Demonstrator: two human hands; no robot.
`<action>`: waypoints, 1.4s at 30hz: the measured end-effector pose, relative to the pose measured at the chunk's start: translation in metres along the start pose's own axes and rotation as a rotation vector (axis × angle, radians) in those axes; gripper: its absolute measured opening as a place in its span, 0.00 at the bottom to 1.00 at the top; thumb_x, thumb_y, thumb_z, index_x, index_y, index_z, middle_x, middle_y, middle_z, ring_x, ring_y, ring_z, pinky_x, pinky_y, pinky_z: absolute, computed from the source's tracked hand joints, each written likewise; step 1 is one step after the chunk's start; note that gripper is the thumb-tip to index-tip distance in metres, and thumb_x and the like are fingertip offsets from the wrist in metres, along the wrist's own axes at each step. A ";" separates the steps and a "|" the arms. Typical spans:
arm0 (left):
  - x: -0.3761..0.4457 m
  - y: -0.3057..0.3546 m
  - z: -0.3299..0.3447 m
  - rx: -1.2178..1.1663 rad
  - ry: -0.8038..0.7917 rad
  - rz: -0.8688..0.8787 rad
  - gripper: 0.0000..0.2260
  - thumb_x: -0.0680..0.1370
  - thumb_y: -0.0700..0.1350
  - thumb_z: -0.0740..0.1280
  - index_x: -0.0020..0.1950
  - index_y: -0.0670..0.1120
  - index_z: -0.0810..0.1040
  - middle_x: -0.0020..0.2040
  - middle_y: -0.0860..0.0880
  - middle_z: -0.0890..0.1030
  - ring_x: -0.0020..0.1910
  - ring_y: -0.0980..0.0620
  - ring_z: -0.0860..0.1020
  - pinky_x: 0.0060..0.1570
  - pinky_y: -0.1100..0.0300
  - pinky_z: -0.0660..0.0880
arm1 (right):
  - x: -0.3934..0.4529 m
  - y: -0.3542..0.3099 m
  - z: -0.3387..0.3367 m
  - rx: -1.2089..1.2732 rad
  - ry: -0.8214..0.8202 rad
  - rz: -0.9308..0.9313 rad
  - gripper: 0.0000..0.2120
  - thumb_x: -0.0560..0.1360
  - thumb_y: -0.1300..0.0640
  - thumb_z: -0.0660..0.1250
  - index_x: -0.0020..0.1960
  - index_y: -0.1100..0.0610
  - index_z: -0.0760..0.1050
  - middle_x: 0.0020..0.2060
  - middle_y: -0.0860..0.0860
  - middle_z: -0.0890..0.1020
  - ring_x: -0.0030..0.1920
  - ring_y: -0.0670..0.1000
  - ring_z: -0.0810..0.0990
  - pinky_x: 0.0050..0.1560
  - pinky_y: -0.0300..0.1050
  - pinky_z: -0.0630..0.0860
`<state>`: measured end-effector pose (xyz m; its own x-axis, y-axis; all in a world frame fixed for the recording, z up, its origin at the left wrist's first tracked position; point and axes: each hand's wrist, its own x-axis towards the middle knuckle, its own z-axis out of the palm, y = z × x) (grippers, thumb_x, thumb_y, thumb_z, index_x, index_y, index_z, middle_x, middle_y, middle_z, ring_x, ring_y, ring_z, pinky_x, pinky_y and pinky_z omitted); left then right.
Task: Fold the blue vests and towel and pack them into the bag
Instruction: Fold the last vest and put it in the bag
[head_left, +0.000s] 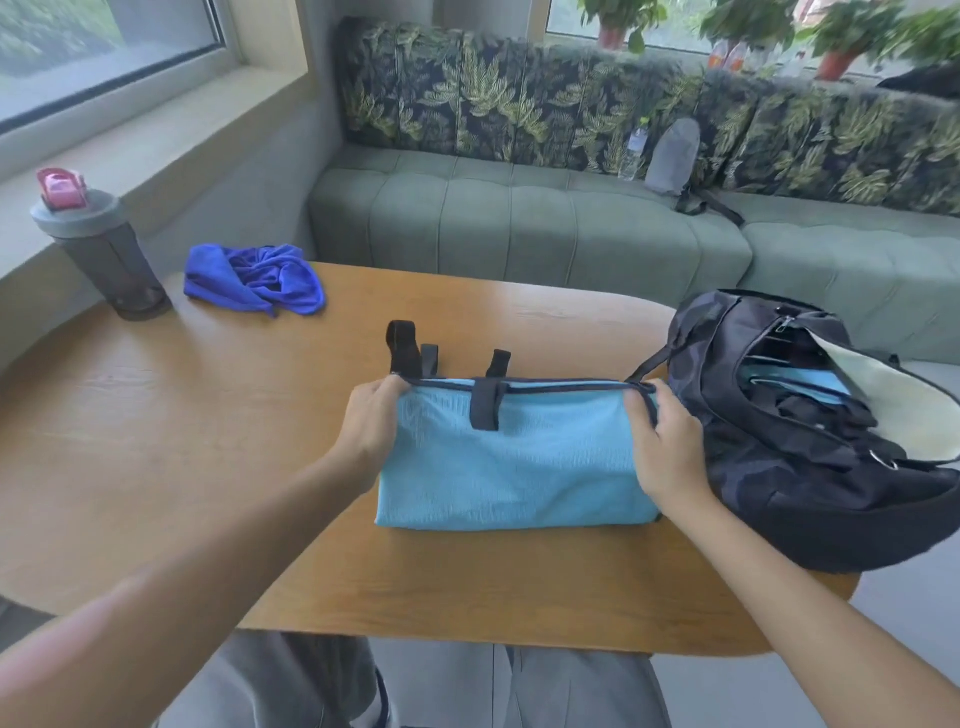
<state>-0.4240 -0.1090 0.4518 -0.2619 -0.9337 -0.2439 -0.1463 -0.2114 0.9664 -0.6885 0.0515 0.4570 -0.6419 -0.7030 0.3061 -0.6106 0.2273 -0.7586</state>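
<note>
A light blue vest (519, 462) with dark trim and black straps lies folded on the wooden table (208, 441) in front of me. My left hand (371, 421) pinches its top left corner. My right hand (667, 441) grips its top right edge, fingers curled over the trim. A dark backpack (810, 467) stands open at the right, touching the vest, with light blue fabric showing inside. A crumpled royal blue towel (254, 280) lies at the far left of the table.
A dark shaker bottle (104, 254) with a pink lid stands at the table's left edge. Behind the table runs a green sofa (519, 218) with leaf-print cushions, a grey bag and a water bottle on it. Potted plants line the window sill.
</note>
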 end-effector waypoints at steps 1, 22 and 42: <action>0.017 0.003 0.006 0.007 0.023 -0.043 0.10 0.77 0.48 0.61 0.41 0.45 0.75 0.39 0.46 0.74 0.40 0.48 0.70 0.42 0.52 0.64 | 0.016 0.004 0.009 -0.025 -0.018 0.033 0.10 0.83 0.51 0.61 0.47 0.55 0.74 0.34 0.50 0.77 0.36 0.48 0.74 0.40 0.48 0.70; -0.001 -0.103 0.045 1.120 0.143 0.426 0.24 0.81 0.48 0.60 0.71 0.32 0.68 0.71 0.36 0.71 0.73 0.37 0.67 0.76 0.46 0.64 | -0.035 -0.029 0.104 -0.107 -0.717 -0.313 0.15 0.85 0.58 0.57 0.68 0.57 0.76 0.64 0.51 0.79 0.66 0.49 0.74 0.67 0.40 0.68; 0.058 -0.094 -0.044 1.371 -0.408 0.830 0.33 0.84 0.61 0.49 0.82 0.40 0.56 0.83 0.44 0.52 0.83 0.48 0.46 0.81 0.50 0.48 | 0.012 -0.013 0.186 -0.698 -0.718 -0.641 0.30 0.83 0.45 0.44 0.83 0.54 0.50 0.83 0.47 0.51 0.78 0.48 0.57 0.71 0.52 0.62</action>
<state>-0.3837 -0.1559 0.3501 -0.8785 -0.4749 0.0513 -0.4683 0.8775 0.1034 -0.6014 -0.0851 0.3637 0.1435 -0.9886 -0.0454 -0.9891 -0.1418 -0.0392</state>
